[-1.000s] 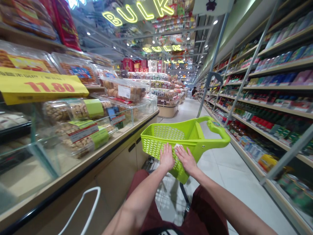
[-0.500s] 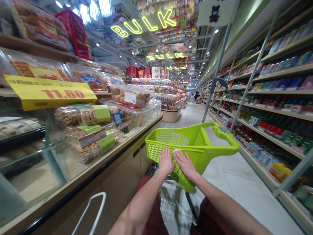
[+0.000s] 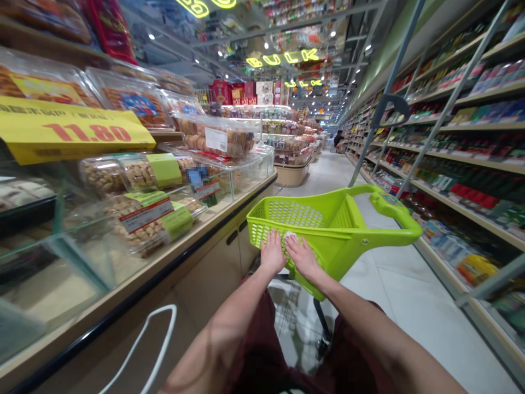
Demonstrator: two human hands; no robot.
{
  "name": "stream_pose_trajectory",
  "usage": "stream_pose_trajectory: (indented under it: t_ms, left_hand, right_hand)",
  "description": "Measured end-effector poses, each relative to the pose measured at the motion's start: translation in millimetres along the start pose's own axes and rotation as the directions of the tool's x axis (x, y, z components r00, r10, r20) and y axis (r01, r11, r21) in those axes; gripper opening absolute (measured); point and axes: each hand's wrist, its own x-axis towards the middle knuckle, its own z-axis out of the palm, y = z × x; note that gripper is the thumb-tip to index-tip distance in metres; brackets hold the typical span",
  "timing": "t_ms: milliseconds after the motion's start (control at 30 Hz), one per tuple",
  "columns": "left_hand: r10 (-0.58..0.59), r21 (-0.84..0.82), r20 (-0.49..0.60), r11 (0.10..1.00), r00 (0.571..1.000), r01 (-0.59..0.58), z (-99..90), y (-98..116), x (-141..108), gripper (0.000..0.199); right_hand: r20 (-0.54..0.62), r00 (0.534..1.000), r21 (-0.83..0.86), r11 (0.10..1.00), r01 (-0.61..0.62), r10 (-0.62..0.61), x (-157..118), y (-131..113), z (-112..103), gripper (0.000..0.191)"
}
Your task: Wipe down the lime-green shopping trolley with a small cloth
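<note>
A lime-green shopping cart with a perforated basket stands crosswise in front of me. My left hand lies against the low side of the basket, fingers stretched out and apart, with nothing seen in it. Just right of it, my right hand presses a crumpled white tissue against the same side. Only a bit of the tissue shows at the fingertips; the rest is hidden beneath them. Below the basket a dark cart leg runs down to a wheel between my knees.
On the left a glass-edged counter holds plastic boxes of snacks and a yellow price sign. Stocked shelves line the right, fronted by a grey pole. A white metal loop sticks up at lower left.
My view has tilted down and shifted slightly, so the cart sits a little higher and farther right. Both hands stay on the basket's side, the tissue still under my right fingers.
</note>
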Motion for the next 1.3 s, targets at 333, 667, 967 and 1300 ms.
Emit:
stream_pose_trajectory:
  t_ms: [333,667,967,1300]
  left_hand:
    - [-0.049,-0.009,0.022,0.999,0.999,0.049,3.7,-19.1,17.4,0.077]
    - [-0.132,-0.008,0.078,0.991,0.988,0.133,10.2,-48.6,25.2,0.077]
    - [-0.167,0.004,0.069,0.986,0.984,0.167,17.9,-79.6,37.0,0.071]
    - [-0.251,0.085,0.007,0.965,0.968,0.250,0.0,-113.0,48.6,0.073]
  right_hand:
    - [-0.047,0.998,0.013,0.999,0.045,-0.045,25.8,9.8,11.8,0.036]
    - [-0.140,0.987,0.056,0.995,0.083,-0.074,62.9,-6.3,20.7,0.034]
    - [-0.040,0.975,0.064,0.974,0.219,-0.217,86.0,-22.1,49.7,0.030]
    - [-0.093,0.969,0.068,0.969,0.236,-0.229,132.5,-29.2,73.2,0.030]
